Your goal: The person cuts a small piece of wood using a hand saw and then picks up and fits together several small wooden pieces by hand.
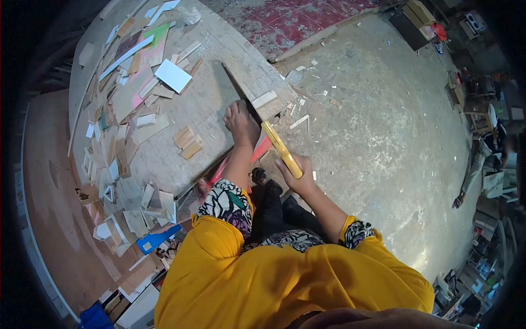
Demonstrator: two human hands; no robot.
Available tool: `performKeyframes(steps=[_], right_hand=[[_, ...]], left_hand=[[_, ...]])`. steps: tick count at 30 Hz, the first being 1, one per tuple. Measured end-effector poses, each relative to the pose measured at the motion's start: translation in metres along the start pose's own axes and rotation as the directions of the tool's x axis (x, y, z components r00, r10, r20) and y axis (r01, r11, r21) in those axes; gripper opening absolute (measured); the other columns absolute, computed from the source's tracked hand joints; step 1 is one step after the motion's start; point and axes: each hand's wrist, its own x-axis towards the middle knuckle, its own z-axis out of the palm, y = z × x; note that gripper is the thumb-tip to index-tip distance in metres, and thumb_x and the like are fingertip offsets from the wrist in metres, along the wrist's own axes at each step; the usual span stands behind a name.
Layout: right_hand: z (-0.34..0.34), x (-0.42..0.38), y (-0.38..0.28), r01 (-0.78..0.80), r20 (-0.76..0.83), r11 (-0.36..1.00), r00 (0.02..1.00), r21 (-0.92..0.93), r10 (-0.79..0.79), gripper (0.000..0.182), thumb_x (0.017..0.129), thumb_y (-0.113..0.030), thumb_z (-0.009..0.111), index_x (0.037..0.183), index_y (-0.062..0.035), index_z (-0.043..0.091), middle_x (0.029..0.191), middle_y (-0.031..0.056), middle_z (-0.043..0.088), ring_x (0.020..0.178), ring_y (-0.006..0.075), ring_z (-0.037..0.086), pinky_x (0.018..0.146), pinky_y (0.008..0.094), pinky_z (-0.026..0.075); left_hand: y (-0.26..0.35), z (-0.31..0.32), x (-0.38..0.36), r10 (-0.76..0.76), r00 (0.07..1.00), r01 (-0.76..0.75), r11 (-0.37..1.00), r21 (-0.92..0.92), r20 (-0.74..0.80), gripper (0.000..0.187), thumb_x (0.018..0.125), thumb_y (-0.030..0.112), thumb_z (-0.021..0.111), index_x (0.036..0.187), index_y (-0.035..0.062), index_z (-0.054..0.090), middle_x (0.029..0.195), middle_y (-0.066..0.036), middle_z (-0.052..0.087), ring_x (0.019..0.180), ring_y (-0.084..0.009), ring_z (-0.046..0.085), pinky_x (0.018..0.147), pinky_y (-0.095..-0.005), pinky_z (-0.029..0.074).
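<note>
My right hand point(297, 172) is wrapped round the yellow handle of a handsaw point(278, 143). Its dark blade reaches forward and left over the corner of a large wooden worktable point(213, 118). Just left of the blade, my left hand point(241, 125) presses down near the table's edge, fingers bent and close together. What lies under those fingers is hidden. On the blade's other side, a short pale wood block point(264, 100) sits by the table's edge, roughly in line with my left hand.
Several small wood blocks point(187, 142) lie left of my left hand. Offcuts and a white rectangular panel point(173, 75) cover the table's left part. Wood scraps litter the concrete floor point(378, 131) at right. A person point(487, 148) is at the far right. A blue piece point(158, 239) lies near the table's lower edge.
</note>
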Motion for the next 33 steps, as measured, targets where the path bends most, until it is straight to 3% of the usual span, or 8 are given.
performKeyframes(steps=[10, 12, 14, 16, 20, 24, 31, 33], right_hand=[[-0.023, -0.06, -0.01, -0.106, 0.049, 0.994, 0.993, -0.019, 0.106, 0.015, 0.076, -0.011, 0.064, 0.07, -0.003, 0.053, 0.055, 0.0143, 0.049, 0.048, 0.0323, 0.052, 0.044, 0.0359, 0.038], [-0.018, -0.054, -0.007, 0.032, 0.012, 0.995, 0.999, -0.097, -0.03, 0.015, 0.076, -0.01, 0.063, 0.068, -0.003, 0.053, 0.053, 0.0136, 0.047, 0.047, 0.0308, 0.052, 0.044, 0.0345, 0.037], [-0.026, -0.055, 0.002, -0.004, 0.063, 0.993, 0.998, -0.115, 0.012, 0.015, 0.077, -0.008, 0.063, 0.067, -0.0023, 0.053, 0.054, 0.014, 0.049, 0.047, 0.0305, 0.052, 0.044, 0.034, 0.038], [-0.038, -0.05, -0.007, -0.17, 0.101, 0.981, 0.982, 0.091, 0.161, 0.014, 0.077, -0.008, 0.062, 0.068, -0.0016, 0.053, 0.056, 0.0147, 0.052, 0.048, 0.0311, 0.053, 0.046, 0.0344, 0.04], [-0.045, -0.079, -0.006, 0.016, 0.045, 0.999, 0.999, -0.032, -0.015, 0.011, 0.075, -0.007, 0.063, 0.07, -0.0021, 0.055, 0.059, 0.0139, 0.053, 0.05, 0.0311, 0.053, 0.048, 0.0346, 0.041], [-0.063, -0.098, -0.011, -0.101, 0.097, 0.994, 0.99, -0.05, 0.106, 0.013, 0.074, -0.011, 0.064, 0.07, -0.003, 0.055, 0.06, 0.0147, 0.052, 0.051, 0.033, 0.052, 0.048, 0.0357, 0.04], [-0.013, -0.002, -0.002, -0.156, 0.051, 0.987, 0.987, 0.047, 0.153, 0.014, 0.077, -0.014, 0.063, 0.072, -0.0025, 0.056, 0.059, 0.0154, 0.051, 0.051, 0.0313, 0.053, 0.047, 0.0348, 0.04], [-0.009, -0.005, 0.01, -0.004, 0.067, 0.997, 0.998, 0.073, -0.001, 0.013, 0.078, -0.014, 0.062, 0.073, -0.0026, 0.058, 0.059, 0.0148, 0.053, 0.051, 0.0272, 0.056, 0.048, 0.0341, 0.041]], left_hand=[[-0.018, 0.025, 0.003, 0.011, 0.995, -0.004, 0.998, 0.067, -0.104, 0.023, 0.078, 0.012, 0.05, 0.101, 0.0094, 0.055, 0.102, -0.006, 0.052, 0.1, -0.0252, 0.047, 0.084, -0.0402, 0.036], [-0.017, 0.026, 0.003, -0.008, 0.994, 0.017, 0.996, 0.084, -0.111, 0.024, 0.078, 0.012, 0.049, 0.102, 0.0101, 0.056, 0.103, -0.006, 0.052, 0.1, -0.0251, 0.048, 0.083, -0.0399, 0.037], [-0.014, 0.023, 0.003, -0.013, 0.996, 0.02, 0.997, 0.08, -0.093, 0.025, 0.077, 0.013, 0.05, 0.101, 0.0095, 0.056, 0.103, -0.006, 0.052, 0.1, -0.0255, 0.048, 0.083, -0.0401, 0.037], [-0.011, 0.018, 0.003, 0.004, 0.994, 0.003, 0.998, 0.07, -0.111, 0.025, 0.077, 0.013, 0.051, 0.101, 0.0084, 0.055, 0.103, -0.007, 0.052, 0.1, -0.0259, 0.048, 0.083, -0.0408, 0.037], [-0.007, 0.019, 0.003, -0.032, 0.989, 0.044, 0.996, 0.081, -0.146, 0.024, 0.077, 0.011, 0.05, 0.1, 0.0066, 0.055, 0.103, -0.008, 0.052, 0.1, -0.0277, 0.047, 0.083, -0.042, 0.037], [-0.007, 0.015, 0.003, 0.005, 0.993, 0.008, 0.993, 0.115, -0.119, 0.023, 0.077, 0.01, 0.05, 0.099, 0.0067, 0.055, 0.103, -0.009, 0.051, 0.099, -0.0284, 0.047, 0.082, -0.0427, 0.037], [-0.002, 0.008, 0.004, 0.025, 0.996, -0.022, 0.999, 0.041, -0.087, 0.025, 0.074, 0.01, 0.05, 0.098, 0.0059, 0.055, 0.098, -0.009, 0.05, 0.096, -0.0291, 0.046, 0.082, -0.0431, 0.036], [-0.006, 0.012, 0.005, -0.036, 0.989, 0.043, 0.998, 0.05, -0.145, 0.026, 0.074, 0.009, 0.05, 0.099, 0.0057, 0.055, 0.098, -0.009, 0.05, 0.096, -0.0291, 0.046, 0.082, -0.0427, 0.036]])
